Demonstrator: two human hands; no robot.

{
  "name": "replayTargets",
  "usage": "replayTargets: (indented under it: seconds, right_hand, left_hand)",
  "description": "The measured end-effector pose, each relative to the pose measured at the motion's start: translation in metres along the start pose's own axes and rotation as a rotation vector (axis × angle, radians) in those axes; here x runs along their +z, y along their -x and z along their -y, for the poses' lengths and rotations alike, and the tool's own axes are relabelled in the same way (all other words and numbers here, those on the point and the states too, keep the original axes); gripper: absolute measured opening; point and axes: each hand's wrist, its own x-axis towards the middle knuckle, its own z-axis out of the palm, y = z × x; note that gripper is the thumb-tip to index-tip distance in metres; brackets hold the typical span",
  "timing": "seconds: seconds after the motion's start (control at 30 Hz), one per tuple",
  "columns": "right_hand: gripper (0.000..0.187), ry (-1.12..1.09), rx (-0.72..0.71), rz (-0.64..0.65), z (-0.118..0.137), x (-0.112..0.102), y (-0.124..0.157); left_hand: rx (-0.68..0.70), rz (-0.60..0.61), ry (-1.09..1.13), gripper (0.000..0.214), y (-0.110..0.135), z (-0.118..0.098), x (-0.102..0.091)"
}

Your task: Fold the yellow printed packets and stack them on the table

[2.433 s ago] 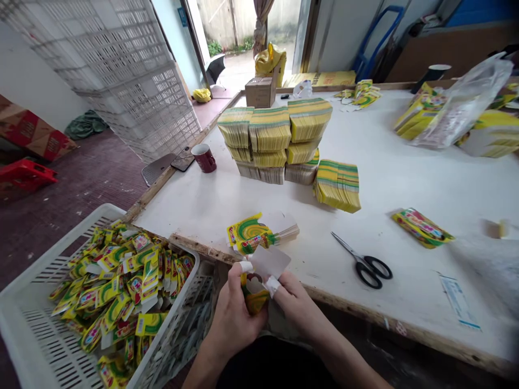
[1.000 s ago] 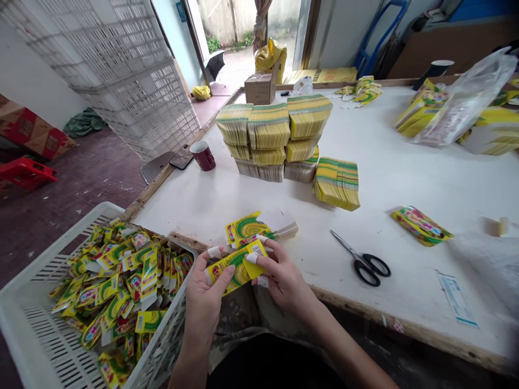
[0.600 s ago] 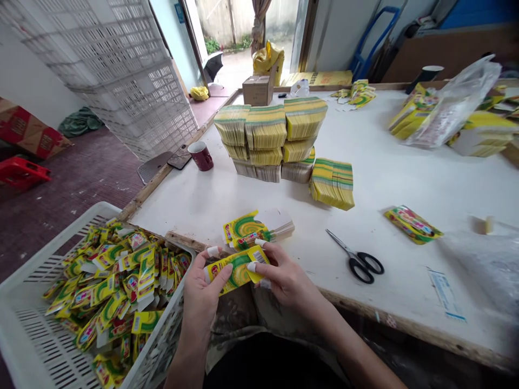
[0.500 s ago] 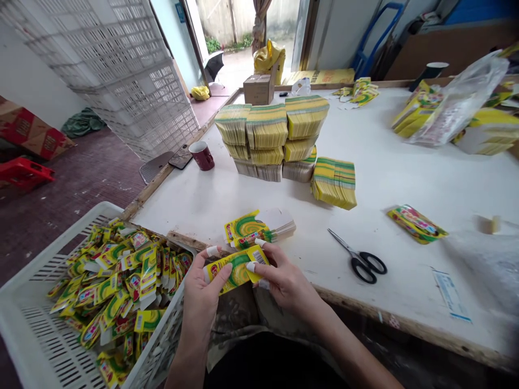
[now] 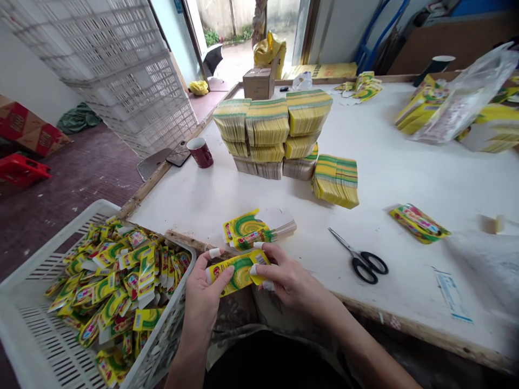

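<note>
Turned lengthwise since 2.4 s earlier, 1 yellow carton [image 5: 238,272] is held near the wooden table edge [image 5: 192,241]. Its left end is gripped by the closed fingers of the left hand [image 5: 205,286]; its right end is pinched by the right hand [image 5: 288,278]. Dents could be caused by uneven squeezing, a drop by either grip slackening.

- White table [image 5: 397,151]: extending beyond and rightward of the grip.
- Flat cartons [image 5: 245,229]: lying just beyond the grip.
- Carton bundles [image 5: 267,129]: standing farther beyond the grip, in layers.
- Maroon mug [image 5: 201,154]: standing beyond and left of the grip.
- Scissors [image 5: 359,256]: lying right of the grip.
- Yellow packet [image 5: 419,222]: lying farther right of the grip.
</note>
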Motion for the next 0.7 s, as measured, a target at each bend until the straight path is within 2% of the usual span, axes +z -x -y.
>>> replayTargets:
  seconds: [0.2,0.27,0.37,0.43,0.53,0.7]
  right_hand:
    - [0.031,-0.011,-0.045,-0.18,-0.002,0.022,0.002]
    - [0.027,-0.017,-0.035,-0.158,-0.002,0.022,0.003]
    - [0.021,-0.017,-0.006,-0.042,-0.001,0.013,0.005]
    - [0.021,-0.021,0.002,-0.008,0.0,0.008,0.006]
    - [0.032,-0.078,-0.009,-0.054,0.005,0.011,0.007]
    - [0.063,-0.172,0.122,-0.275,0.012,0.037,0.007]
  left_hand:
    - [0.039,-0.001,-0.011,0.05,-0.001,-0.005,0.0]
    - [0.036,0.0,-0.025,0.051,0.0,-0.005,-0.001]
    - [0.016,0.011,-0.039,0.053,0.002,-0.004,-0.001]
    - [0.021,0.006,-0.035,0.053,0.003,-0.003,0.0]
    - [0.049,0.002,-0.021,0.051,0.007,-0.001,0.004]
    - [0.082,-0.015,-0.028,0.045,0.013,0.005,0.01]
